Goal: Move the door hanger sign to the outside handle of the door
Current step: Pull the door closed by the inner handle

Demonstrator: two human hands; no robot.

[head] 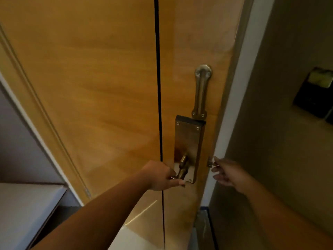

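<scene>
A wooden door point(100, 98) fills the view, slightly ajar at its right edge. A metal lock plate point(189, 139) carries the inside lever handle point(182, 168). My left hand point(162, 175) grips that lever from the left. My right hand point(228, 174) is at the door's edge, fingers curled near the latch point(210, 163), apparently touching the edge. No door hanger sign is visible in this view. A metal swing-bar guard point(201, 91) is fixed above the lock plate.
The pale door frame point(236, 112) runs down the right of the door. A dark card holder point(315, 94) hangs on the right wall. A white shelf or counter point(23, 213) sits at lower left.
</scene>
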